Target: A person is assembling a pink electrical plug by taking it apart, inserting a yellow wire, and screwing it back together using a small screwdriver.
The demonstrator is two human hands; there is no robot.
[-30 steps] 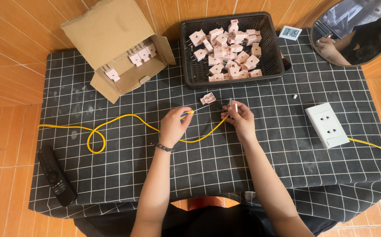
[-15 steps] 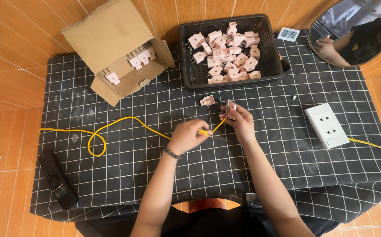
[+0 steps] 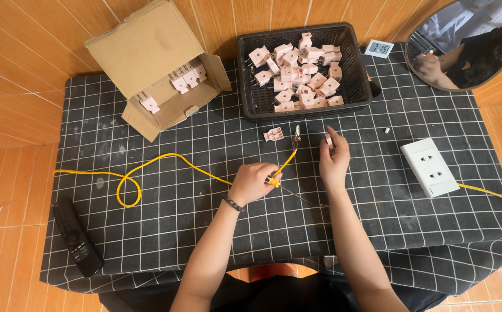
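The yellow cable point(image 3: 164, 162) lay across the black checked tablecloth point(image 3: 378, 231), looping once at the left and running right into the left hand point(image 3: 253, 182), whose fingers were closed around it near its bare metal end. It looked thin, light and limp, likely to flop unless pinched close to the tip, where the stripped end point(image 3: 296, 137) stuck up stiffly. The right hand point(image 3: 334, 162) stood just beside it, fingers pressed together on a small pale piece; what exactly it was could not be told. Nearest the person, a black remote control point(image 3: 76, 237) rested at the left table edge. Between the hands and the basket lay one loose pink plug point(image 3: 273, 134). To the right sat one white double socket point(image 3: 430, 167) with its own yellow lead. Farther off stood one open cardboard box point(image 3: 153, 69) with about five pink plugs inside, and one black basket point(image 3: 361, 75) heaped with perhaps two dozen more. A round mirror point(image 3: 465, 43) leaned at the far right corner.
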